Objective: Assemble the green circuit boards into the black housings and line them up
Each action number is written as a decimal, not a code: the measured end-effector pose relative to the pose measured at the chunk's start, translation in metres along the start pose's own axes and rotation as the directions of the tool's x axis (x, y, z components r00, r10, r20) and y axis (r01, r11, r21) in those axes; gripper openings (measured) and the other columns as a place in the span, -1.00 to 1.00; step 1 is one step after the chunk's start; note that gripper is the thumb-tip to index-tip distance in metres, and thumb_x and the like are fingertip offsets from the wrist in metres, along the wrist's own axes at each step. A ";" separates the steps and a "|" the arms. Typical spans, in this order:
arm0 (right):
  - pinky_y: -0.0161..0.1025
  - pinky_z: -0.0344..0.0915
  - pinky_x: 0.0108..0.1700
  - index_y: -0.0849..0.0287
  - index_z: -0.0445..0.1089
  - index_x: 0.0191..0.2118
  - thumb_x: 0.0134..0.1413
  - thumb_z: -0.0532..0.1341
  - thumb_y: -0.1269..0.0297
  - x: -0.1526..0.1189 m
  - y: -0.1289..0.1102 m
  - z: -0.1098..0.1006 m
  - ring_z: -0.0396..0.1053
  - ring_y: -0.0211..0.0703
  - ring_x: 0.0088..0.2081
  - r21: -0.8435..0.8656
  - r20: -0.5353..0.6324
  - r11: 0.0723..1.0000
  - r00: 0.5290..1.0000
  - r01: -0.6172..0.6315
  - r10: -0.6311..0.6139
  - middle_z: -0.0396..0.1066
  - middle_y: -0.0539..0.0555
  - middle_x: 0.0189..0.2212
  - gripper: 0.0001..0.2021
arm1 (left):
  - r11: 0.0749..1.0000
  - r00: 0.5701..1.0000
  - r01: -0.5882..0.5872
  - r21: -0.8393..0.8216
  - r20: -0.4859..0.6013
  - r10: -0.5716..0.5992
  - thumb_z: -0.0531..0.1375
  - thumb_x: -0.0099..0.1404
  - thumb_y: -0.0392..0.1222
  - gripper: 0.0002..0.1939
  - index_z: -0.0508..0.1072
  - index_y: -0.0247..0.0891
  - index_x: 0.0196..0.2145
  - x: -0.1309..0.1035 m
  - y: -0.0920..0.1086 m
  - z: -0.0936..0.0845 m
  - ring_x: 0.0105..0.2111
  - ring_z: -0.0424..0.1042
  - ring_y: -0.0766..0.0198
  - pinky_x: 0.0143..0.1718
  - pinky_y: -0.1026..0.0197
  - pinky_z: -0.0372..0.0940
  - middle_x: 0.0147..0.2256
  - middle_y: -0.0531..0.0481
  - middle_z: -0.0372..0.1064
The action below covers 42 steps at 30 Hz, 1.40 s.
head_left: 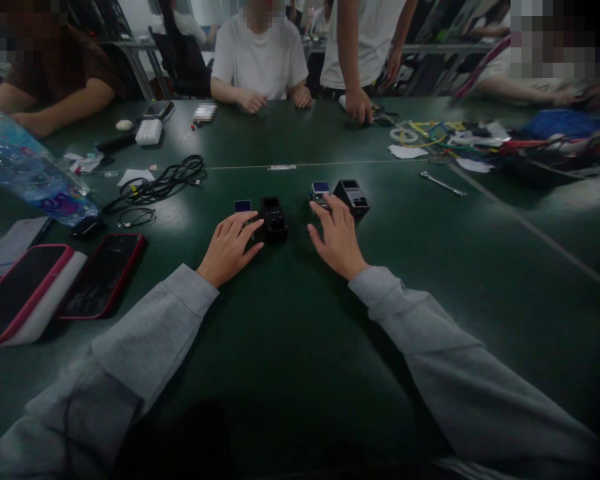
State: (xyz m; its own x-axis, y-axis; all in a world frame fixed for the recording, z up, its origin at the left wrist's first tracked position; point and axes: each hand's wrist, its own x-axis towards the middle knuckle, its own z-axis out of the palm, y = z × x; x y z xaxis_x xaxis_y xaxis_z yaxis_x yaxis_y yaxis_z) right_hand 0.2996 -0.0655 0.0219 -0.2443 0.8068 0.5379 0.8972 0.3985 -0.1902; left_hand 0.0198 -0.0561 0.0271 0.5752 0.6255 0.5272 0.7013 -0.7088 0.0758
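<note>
My left hand [230, 248] is open, its fingers spread over a small module with a blue-black screen [243, 206]. The fingers hide most of that module, and whether they touch it I cannot tell. Just right of these fingertips stands a small black case [273, 220] with a window and buttons. My right hand [339, 239] is also open, fingers apart, above a second small screen module [321, 188]; contact is unclear. Beside it, to the right, sits another black case [351, 193] with a grey front, partly behind my fingers.
Two red-edged phones [105, 275] and a tilted water bottle [35, 163] are at the left, near coiled black cables [170, 180]. A wrench [443, 183] lies at the right. Farther right is a heap of wires [440, 133]. Several people sit or stand across the green table [290, 347].
</note>
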 end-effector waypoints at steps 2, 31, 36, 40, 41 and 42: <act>0.34 0.08 0.24 0.10 0.07 0.31 0.33 0.02 0.19 0.001 0.016 0.004 -0.09 0.28 0.35 -0.048 -0.027 0.997 0.998 -0.054 0.053 -0.04 0.26 0.34 -0.52 | 1.000 0.999 0.023 0.011 -0.030 -0.023 0.12 0.41 -0.07 -0.52 0.20 -0.20 0.23 0.000 -0.001 0.000 0.19 0.22 -0.10 0.12 -0.18 0.24 0.22 -0.23 0.20; 0.11 0.31 0.09 0.19 0.21 0.13 0.27 0.08 0.24 0.001 0.017 0.003 0.28 0.14 0.10 0.126 0.089 0.990 0.993 0.064 -0.075 0.29 0.25 0.06 -0.65 | 1.000 0.999 0.005 -0.020 0.039 -0.005 0.17 0.38 -0.13 -0.54 0.24 -0.23 0.19 0.001 0.000 0.001 0.20 0.19 -0.13 0.12 -0.19 0.24 0.22 -0.26 0.17; 0.15 0.31 0.09 0.18 0.21 0.13 0.27 0.09 0.22 0.001 0.018 0.002 0.28 0.16 0.11 0.149 0.102 0.986 0.991 0.068 -0.084 0.29 0.25 0.06 -0.65 | 1.000 0.999 0.002 -0.014 0.039 -0.002 0.17 0.38 -0.13 -0.55 0.24 -0.22 0.19 0.001 0.001 0.000 0.20 0.19 -0.12 0.11 -0.18 0.25 0.22 -0.25 0.17; 0.15 0.32 0.07 0.14 0.22 0.11 0.27 0.10 0.22 0.001 0.018 0.003 0.29 0.16 0.10 0.158 0.086 0.983 0.990 0.095 -0.109 0.30 0.24 0.04 -0.67 | 1.000 0.998 0.013 -0.008 0.058 -0.013 0.16 0.39 -0.12 -0.56 0.27 -0.24 0.17 0.001 0.002 -0.001 0.20 0.19 -0.12 0.13 -0.17 0.23 0.22 -0.26 0.17; 0.13 0.32 0.07 0.15 0.23 0.11 0.28 0.10 0.21 0.001 0.017 0.003 0.30 0.16 0.09 0.159 0.077 0.982 0.990 0.103 -0.117 0.30 0.24 0.04 -0.68 | 1.000 0.998 0.015 -0.009 0.059 -0.015 0.16 0.39 -0.12 -0.56 0.27 -0.24 0.17 0.001 0.002 -0.001 0.20 0.19 -0.11 0.14 -0.17 0.23 0.22 -0.25 0.18; 0.12 0.33 0.06 0.15 0.23 0.10 0.28 0.10 0.21 0.001 0.017 0.004 0.30 0.15 0.09 0.159 0.069 0.981 0.990 0.111 -0.123 0.30 0.24 0.04 -0.68 | 1.000 0.998 0.016 -0.011 0.056 -0.015 0.16 0.39 -0.12 -0.57 0.27 -0.23 0.17 0.001 0.002 -0.001 0.20 0.19 -0.11 0.14 -0.17 0.23 0.22 -0.25 0.18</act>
State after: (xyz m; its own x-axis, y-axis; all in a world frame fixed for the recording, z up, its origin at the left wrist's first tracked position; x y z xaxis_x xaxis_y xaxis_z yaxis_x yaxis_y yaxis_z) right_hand 0.3129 -0.0563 0.0165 -0.3777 0.7799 0.4991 0.7948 0.5496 -0.2573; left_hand 0.0214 -0.0567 0.0284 0.5875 0.6533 0.4775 0.7055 -0.7025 0.0932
